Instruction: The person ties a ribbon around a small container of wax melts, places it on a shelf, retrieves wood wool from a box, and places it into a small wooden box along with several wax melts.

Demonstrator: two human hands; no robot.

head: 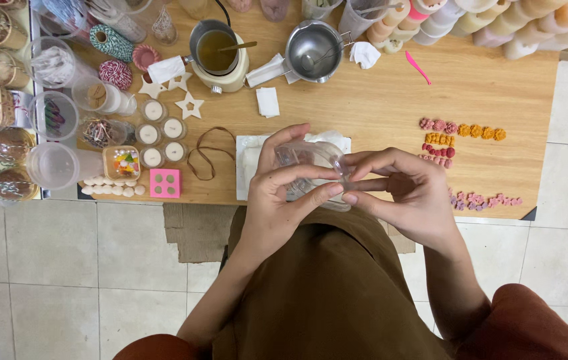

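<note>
I hold a small clear glass jar (307, 162) in front of my lap, just over the near edge of the wooden table (377, 107). My left hand (282, 197) wraps around its left side, thumb and fingers on the wall. My right hand (407, 193) pinches the jar's right rim with its fingertips. Under the jar lies a white cloth (249, 160) on the table.
Left of my hands are small white candles in glass cups (162, 138), a pink square mould (164, 183), a brown ribbon (205, 155) and clear containers (57, 165). A pot of melted wax (217, 50) and a steel pitcher (313, 50) stand at the back. Small coloured wax flowers (462, 131) lie at right.
</note>
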